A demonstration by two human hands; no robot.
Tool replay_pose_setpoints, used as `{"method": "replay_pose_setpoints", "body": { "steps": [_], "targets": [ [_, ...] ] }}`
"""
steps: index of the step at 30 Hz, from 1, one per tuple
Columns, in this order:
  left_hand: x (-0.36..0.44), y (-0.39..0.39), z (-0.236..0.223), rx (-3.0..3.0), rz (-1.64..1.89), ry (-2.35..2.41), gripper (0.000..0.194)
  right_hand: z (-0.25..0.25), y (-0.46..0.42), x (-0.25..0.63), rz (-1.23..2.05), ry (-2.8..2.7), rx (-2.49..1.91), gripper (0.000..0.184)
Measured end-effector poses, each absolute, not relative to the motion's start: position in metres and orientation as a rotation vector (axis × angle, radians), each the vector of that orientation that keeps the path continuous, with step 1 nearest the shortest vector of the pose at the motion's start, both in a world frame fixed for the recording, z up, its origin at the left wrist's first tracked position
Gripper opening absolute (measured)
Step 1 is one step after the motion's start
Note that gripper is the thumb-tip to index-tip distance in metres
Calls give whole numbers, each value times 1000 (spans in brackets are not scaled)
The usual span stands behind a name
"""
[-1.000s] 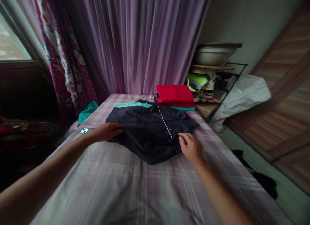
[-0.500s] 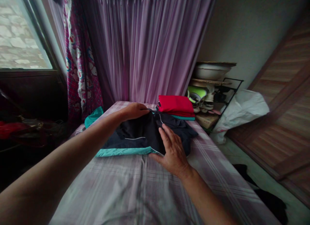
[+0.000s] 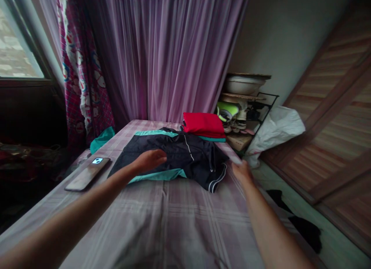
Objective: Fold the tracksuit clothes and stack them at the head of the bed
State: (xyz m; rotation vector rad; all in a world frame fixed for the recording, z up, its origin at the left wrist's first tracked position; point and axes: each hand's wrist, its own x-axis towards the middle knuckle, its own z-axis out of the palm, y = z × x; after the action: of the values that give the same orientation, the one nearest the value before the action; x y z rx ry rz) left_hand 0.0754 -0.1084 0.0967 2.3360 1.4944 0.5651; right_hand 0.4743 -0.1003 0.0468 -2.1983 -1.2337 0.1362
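Observation:
A dark navy top [image 3: 174, 159] with teal panels and white piping lies spread on the bed [image 3: 185, 218]. Its sleeve, with a white-striped cuff [image 3: 217, 180], points toward me on the right. My left hand [image 3: 152, 160] is over the middle of the top, fingers curled in, and nothing shows in them. Just right of the sleeve, apart from the cloth, is my right hand [image 3: 243, 171]; its fingers are smeared by motion. A folded red garment [image 3: 203, 123] rests on teal cloth [image 3: 213, 138] behind the top.
A phone [image 3: 88, 174] lies at the bed's left side, beside my left forearm. Teal cloth [image 3: 102, 140] hangs at the far left edge. Beyond the right edge stand a shoe rack [image 3: 268, 106], a white sack [image 3: 276, 128] and a wooden door [image 3: 327, 145]. Dark cloth [image 3: 304, 226] is on the floor.
The top was turned over near edge up, then laid down with its sleeve out to the right. My left hand has drawn back; my right hand has moved right, off the cloth.

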Motion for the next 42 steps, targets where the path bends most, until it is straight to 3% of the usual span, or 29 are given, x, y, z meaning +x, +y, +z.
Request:
{"method": "replay_pose_setpoints", "body": {
  "steps": [6, 10, 16, 24, 32, 36, 40, 42],
  "targets": [
    [43, -166, 34, 2537, 239, 1572, 44, 16, -111, 456, -139, -1650, -1829, 66],
    [29, -170, 30, 2536, 245, 1751, 30, 10, -101, 426, -67, -1907, -1873, 76],
    [12, -158, 21, 2476, 296, 1900, 36, 5, -93, 426, 211, -1979, -2000, 17],
    [6, -162, 2, 2629, 482, 1633, 48, 11, -112, 459, 140, -1636, -1995, 31],
    [-12, -169, -10, 2650, 575, 1487, 36, -7, -128, 478, 225, -1516, -2093, 39],
    [-11, -171, -10, 2623, 593, 1585, 41, 3, -127, 471, 113, -1727, -2180, 60],
    [-10, -170, -8, 2615, 547, 1651, 44, 17, -121, 467, 20, -1745, -2332, 26],
    [-9, -169, -8, 2616, 524, 1665, 45, 26, -115, 478, 115, -1556, -2311, 25]
  ]
}}
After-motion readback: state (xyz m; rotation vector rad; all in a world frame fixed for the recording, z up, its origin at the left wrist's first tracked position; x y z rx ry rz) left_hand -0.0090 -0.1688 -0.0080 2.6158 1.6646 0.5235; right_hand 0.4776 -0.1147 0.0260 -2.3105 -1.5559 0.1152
